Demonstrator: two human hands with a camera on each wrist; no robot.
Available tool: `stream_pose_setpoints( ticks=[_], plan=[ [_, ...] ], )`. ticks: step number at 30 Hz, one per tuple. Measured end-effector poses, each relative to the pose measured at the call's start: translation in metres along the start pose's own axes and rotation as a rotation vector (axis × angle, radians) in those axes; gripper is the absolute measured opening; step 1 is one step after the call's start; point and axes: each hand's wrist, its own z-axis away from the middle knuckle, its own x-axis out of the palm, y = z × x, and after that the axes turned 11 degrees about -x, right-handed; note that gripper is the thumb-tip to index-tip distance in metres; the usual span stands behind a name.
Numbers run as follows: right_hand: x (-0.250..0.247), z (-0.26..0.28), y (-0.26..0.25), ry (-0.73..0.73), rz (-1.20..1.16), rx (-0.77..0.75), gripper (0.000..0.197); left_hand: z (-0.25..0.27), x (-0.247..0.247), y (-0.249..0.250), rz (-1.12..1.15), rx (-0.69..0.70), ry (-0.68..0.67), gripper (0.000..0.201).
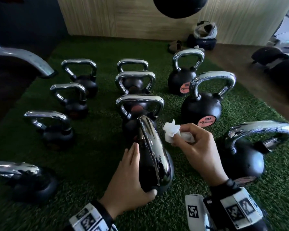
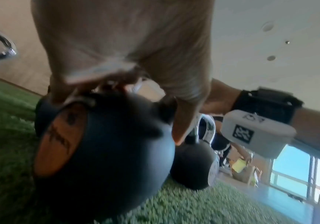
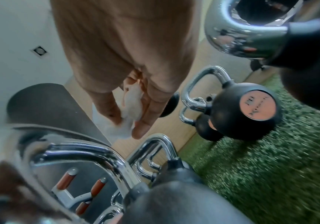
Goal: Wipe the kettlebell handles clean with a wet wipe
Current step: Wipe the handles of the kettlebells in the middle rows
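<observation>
Dim, underexposed head view with strong wide-angle bending at the edges; daylight glare streaking the chrome kettlebell handles (image 1: 139, 100). Motion-blurred turf (image 3: 260, 159) in both wrist views; near hand (image 2: 117, 45) out of focus; bright window (image 2: 293, 171) at lower right.

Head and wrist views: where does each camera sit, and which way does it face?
Head: worn on the head, facing forward and down at kettlebells on green turf; both hands, wrist bands show.
Left wrist: low on that wrist, looking along the left hand resting on the nearest kettlebell.
Right wrist: looks along the right hand pinching the wet wipe.
Shared: head and right wrist both show the wipe.
</observation>
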Motion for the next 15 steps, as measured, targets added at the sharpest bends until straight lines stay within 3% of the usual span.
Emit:
stream_pose_setpoints(
  ticks=[4,9,12,15],
  plan=[
    [0.003,0.008,0.021,0.057,-0.018,0.085,0.012,-0.006,0.022,0.014,0.028,-0.063,0.151,0.156],
    [0.009,0.009,0.038,0.097,-0.16,0.157,0.036,-0.016,0.028,0.002,0.084,0.018,0.259,0.152],
    [0.015,0.011,0.043,0.095,-0.2,0.231,0.03,-0.025,0.024,-0.008,0.083,0.052,0.232,0.151],
    [0.021,0.013,0.045,0.108,-0.241,0.299,0.017,-0.037,0.004,-0.018,0.157,0.147,0.083,0.139]
  ],
)
